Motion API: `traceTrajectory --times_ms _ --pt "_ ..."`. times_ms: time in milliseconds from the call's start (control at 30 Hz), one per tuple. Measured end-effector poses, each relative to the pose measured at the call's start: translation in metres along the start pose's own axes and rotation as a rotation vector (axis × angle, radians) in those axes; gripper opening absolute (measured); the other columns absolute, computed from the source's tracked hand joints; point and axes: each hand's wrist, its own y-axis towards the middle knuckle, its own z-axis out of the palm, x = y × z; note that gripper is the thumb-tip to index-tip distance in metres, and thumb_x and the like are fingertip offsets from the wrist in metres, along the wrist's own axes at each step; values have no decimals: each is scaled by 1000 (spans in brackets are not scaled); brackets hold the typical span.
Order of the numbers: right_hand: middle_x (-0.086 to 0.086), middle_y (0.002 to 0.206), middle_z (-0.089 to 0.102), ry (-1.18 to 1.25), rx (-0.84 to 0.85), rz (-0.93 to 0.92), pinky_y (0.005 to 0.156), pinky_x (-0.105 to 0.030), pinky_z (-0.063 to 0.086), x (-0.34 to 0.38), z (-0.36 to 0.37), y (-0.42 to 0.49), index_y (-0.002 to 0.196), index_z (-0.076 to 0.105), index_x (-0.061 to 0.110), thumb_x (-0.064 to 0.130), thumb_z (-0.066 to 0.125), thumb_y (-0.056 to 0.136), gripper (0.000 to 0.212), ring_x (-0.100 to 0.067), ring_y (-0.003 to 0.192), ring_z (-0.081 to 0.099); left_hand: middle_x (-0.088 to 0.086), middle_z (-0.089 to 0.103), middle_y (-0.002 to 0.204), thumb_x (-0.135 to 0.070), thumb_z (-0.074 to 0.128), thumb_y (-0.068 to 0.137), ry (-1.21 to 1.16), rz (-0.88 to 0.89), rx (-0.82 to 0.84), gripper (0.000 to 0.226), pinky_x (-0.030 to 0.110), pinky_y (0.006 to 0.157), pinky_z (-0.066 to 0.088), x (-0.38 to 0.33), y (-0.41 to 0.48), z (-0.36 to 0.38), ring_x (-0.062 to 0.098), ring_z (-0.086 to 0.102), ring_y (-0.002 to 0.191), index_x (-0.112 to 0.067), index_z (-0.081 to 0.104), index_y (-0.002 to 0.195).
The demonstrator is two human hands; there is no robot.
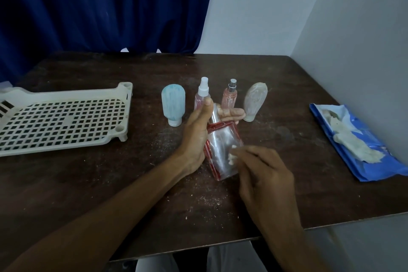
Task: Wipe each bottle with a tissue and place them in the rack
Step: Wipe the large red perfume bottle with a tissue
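Observation:
My left hand (196, 137) grips a clear flat bottle with red edges (221, 150), held tilted above the table's middle. My right hand (265, 174) presses a small white tissue wad (233, 155) against the bottle's lower side. Behind them stand a pale blue bottle (173, 104) upside down on its cap, a pink spray bottle with a white nozzle (202, 95), a pink bottle with a silver nozzle (230, 95) and a beige bottle (255, 101) on its cap. The white perforated rack (64, 117) lies at the left with nothing on it.
A blue tissue packet (357, 141) with white tissues spilling out lies at the table's right edge, near the white wall. A dark blue curtain hangs behind the brown table (88, 183). White crumbs dot the tabletop around my hands.

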Motion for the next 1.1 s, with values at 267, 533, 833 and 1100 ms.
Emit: traceTrajectory --times_ms 267,533,833,1100 --pt "-3 103 68 -31 24 -70 75 -25 54 15 7 7 103 76 9 1 70 78 27 -21 92 63 22 72 111 -43 27 106 -2 -14 -14 65 42 103 50 6 3 -5 32 69 110 12 62 112" --pt "2 105 70 56 -44 32 87 -13 47 -10 2 9 107 76 11 -10 74 78 36 -14 94 65 19 74 108 -39 23 108 88 36 7 64 40 101 51 5 1 -4 30 70 107 6 67 105" --pt "6 105 71 78 -22 57 90 -5 41 -14 -2 -2 106 77 14 -6 74 81 32 -10 96 65 24 73 107 -44 30 104 59 54 -15 70 41 100 52 10 3 -5 33 71 106 22 53 114" --pt "10 103 70 132 -19 74 87 -12 47 -14 -3 10 104 76 18 1 73 85 26 -6 95 65 23 73 105 -43 28 103 114 88 -19 69 37 97 54 5 -1 -1 32 71 105 16 63 105"
